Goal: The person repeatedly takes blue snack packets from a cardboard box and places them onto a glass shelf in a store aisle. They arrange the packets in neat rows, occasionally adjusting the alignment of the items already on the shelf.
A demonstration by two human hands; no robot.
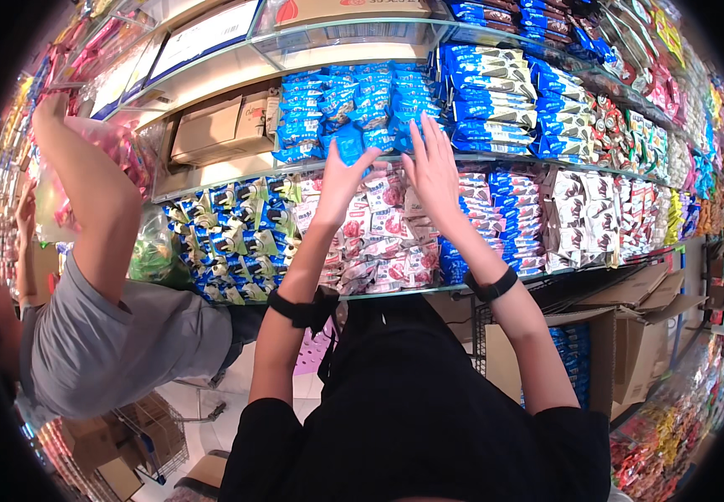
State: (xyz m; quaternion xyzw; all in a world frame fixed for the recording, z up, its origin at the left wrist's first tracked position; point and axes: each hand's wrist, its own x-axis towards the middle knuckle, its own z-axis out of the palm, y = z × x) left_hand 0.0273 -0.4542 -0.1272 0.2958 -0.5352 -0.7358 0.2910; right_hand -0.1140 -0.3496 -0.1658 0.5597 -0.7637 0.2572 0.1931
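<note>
My left hand is at the front of a shelf section of blue snack packets. Its thumb and forefinger lie either side of one bright blue packet; the other fingers are partly hidden. To the right, my right hand is spread flat with nothing in it. Its fingertips reach the front of the rightmost column of those packets. Beneath both hands, a lower tier holds white and pink packets. A black band circles each wrist.
A co-worker in a grey shirt reaches up at left, beside a large bag of pink packets. Cartons sit left of the blue packets. Glass shelf edges run across. An open carton stands at right, a wire cart lower left.
</note>
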